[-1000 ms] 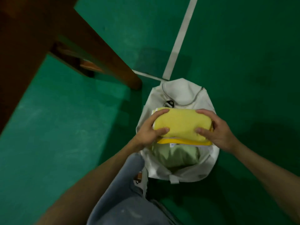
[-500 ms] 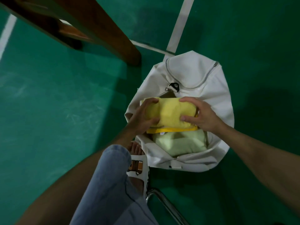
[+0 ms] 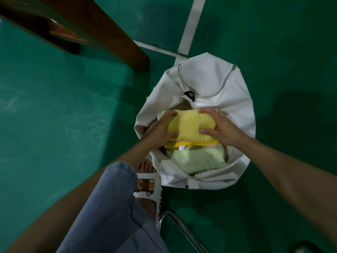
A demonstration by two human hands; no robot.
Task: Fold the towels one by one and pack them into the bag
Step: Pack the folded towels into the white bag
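Note:
A white bag (image 3: 215, 83) stands open on the green floor. A folded yellow towel (image 3: 189, 125) sits in its mouth, squeezed between both hands. My left hand (image 3: 160, 128) grips the towel's left end and my right hand (image 3: 220, 126) grips its right end. Beneath the towel lies a folded pale green towel (image 3: 197, 158) inside the bag, and an orange-yellow edge (image 3: 197, 143) shows between the two.
A brown wooden table leg (image 3: 113, 37) slants down to the floor left of the bag. White floor lines (image 3: 191, 24) run behind the bag. My jeans-clad knee (image 3: 109, 207) and sandalled foot (image 3: 147, 187) are beside the bag, with a metal chair leg (image 3: 182, 229) below.
The yellow towel has gone lower into the bag's mouth, and my hands have squeezed it narrower. The view has shifted, bringing my knee and foot further in.

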